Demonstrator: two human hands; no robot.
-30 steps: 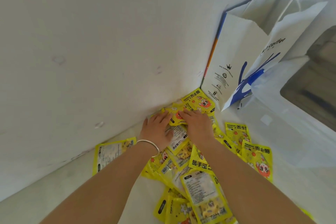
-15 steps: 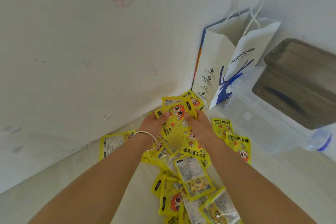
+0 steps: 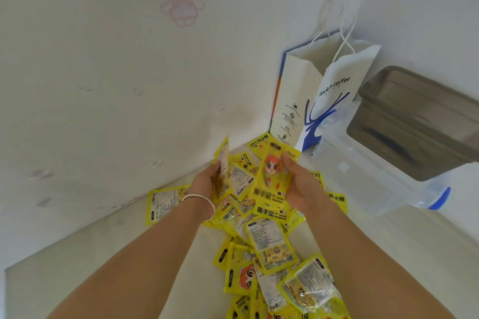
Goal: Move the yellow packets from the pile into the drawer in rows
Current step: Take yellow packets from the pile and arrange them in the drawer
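A pile of yellow hand-warmer packets [image 3: 269, 241] lies on the pale floor in the corner by the wall. My left hand [image 3: 207, 184], with a silver bangle on the wrist, grips one yellow packet [image 3: 223, 171] held on edge. My right hand [image 3: 298, 184] holds another yellow packet [image 3: 272, 171] with a red-haired cartoon face, lifted above the pile. Both packets are raised off the floor between my hands. The translucent plastic drawer unit [image 3: 383, 171] stands at the right; its inside is not visible.
A white paper coffee bag [image 3: 329, 101] with blue print stands in the corner against the wall. A dark grey lid or tray [image 3: 420, 122] rests on the drawer unit. One stray packet [image 3: 163, 202] lies to the left by the wall's base.
Both hands went from pressing on the pile to lifting a packet each. The hands have come apart and risen. The view has tilted up, showing more wall and the drawer unit.
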